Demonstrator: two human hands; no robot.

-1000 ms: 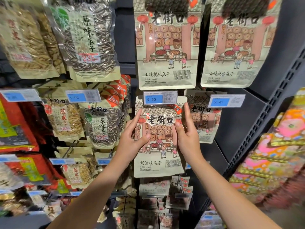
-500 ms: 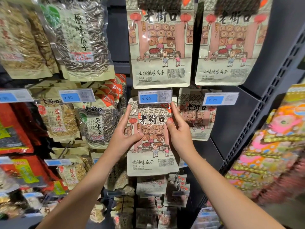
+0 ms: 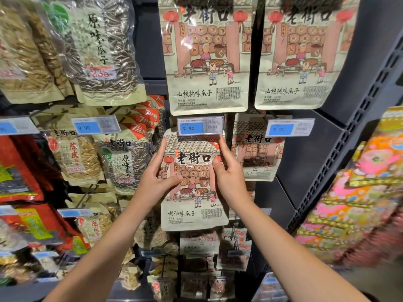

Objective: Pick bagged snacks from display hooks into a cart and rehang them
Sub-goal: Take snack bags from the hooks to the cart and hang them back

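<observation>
Up against the display rack point(image 3: 340, 149): beige seed bag point(image 3: 194, 214) (cartoon street scene) upright beneath the blue price tag point(image 3: 200, 126), pinched at its upper edges between left hand point(image 3: 156, 182) and right hand point(image 3: 229, 179), thumbs in front.

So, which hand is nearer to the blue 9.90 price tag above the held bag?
Right. The right hand reaches up just under the price tag; the left hand grips the bag lower left.
</observation>
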